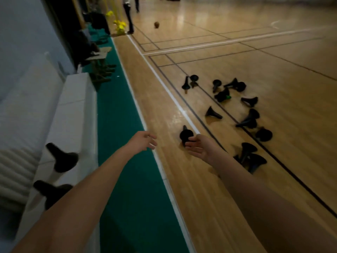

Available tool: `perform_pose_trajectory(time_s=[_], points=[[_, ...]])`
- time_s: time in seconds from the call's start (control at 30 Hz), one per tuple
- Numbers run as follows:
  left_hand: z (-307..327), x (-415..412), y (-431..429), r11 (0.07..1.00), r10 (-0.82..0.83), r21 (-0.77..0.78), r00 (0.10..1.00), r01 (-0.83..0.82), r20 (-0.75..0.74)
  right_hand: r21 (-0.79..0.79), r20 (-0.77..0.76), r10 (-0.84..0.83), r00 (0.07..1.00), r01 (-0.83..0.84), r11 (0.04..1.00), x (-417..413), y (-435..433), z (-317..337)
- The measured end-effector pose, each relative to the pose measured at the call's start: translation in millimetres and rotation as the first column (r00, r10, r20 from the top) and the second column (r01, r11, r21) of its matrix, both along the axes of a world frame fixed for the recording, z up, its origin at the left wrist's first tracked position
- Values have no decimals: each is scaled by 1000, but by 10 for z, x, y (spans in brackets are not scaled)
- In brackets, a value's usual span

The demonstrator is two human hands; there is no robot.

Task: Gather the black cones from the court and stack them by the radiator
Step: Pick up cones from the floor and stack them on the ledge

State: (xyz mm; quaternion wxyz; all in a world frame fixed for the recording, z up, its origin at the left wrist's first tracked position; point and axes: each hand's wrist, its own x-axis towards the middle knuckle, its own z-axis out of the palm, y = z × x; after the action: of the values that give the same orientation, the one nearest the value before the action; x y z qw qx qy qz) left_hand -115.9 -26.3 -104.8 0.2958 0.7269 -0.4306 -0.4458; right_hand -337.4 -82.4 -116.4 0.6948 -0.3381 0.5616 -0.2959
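Note:
Several black cones lie scattered on the wooden court, among them a cluster (223, 94) further off and a pile (250, 157) near my right forearm. The nearest cone (185, 134) lies on its side by the white line. My right hand (199, 147) is open, palm turned left, with thumb and fingertips at this cone's wide base. Over the edge of the green strip, my left hand (143, 141) hovers with nothing in it, its fingers loosely apart. Two black cones (63, 158) (52, 193) stand on the white ledge (73, 114) next to the radiator (14, 172).
A green floor strip (125, 161) runs between the ledge and the court. Benches and bags (99, 57) line the wall further on. A person's legs (128, 15) stand at the far end, beside yellow objects (119, 26). A brown ball (156, 25) sits on the court.

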Motion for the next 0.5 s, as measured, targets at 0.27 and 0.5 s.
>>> perform_pose_trajectory(time_s=[0.27, 0.5], points=[[-93, -1390, -855, 987, -103, 104, 981, 121, -162, 75, -72, -335, 939, 340, 937, -1403, -137, -42], [-374, -2391, -1523, 854, -464, 169, 867, 493, -183, 79, -106, -616, 781, 624, 777, -2479, -89, -189]])
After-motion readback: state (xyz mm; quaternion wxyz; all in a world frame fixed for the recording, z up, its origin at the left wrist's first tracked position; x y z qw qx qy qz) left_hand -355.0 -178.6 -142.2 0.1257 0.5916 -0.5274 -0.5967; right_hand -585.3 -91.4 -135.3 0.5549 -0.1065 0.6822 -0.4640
